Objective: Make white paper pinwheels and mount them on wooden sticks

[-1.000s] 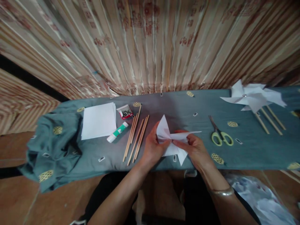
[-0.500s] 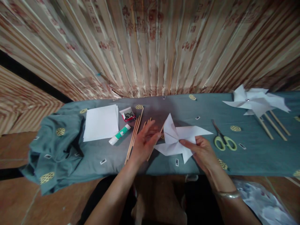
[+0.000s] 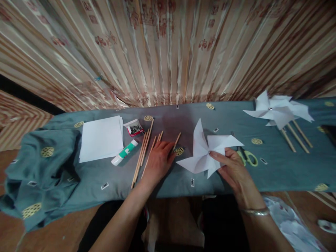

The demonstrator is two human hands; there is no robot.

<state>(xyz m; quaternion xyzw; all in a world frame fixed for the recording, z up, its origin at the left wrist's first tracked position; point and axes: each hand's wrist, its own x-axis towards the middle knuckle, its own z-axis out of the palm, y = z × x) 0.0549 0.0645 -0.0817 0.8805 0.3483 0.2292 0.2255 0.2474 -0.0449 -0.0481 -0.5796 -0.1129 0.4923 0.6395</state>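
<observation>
A white folded paper pinwheel is held up just above the blue-grey cloth, pinched at its middle by my right hand. My left hand lies flat on the cloth with fingers stretched over several thin wooden sticks, one stick poking out beyond the fingertips. Nothing is gripped in the left hand.
Left of the sticks lie a green-and-white glue stick, a small box of pins and a stack of white paper. Green-handled scissors sit behind the right hand. Finished pinwheels on sticks rest at far right. A curtain hangs behind.
My left hand let go of the pinwheel and moved left and down onto the wooden sticks. The right hand kept the pinwheel and shifted it rightward.
</observation>
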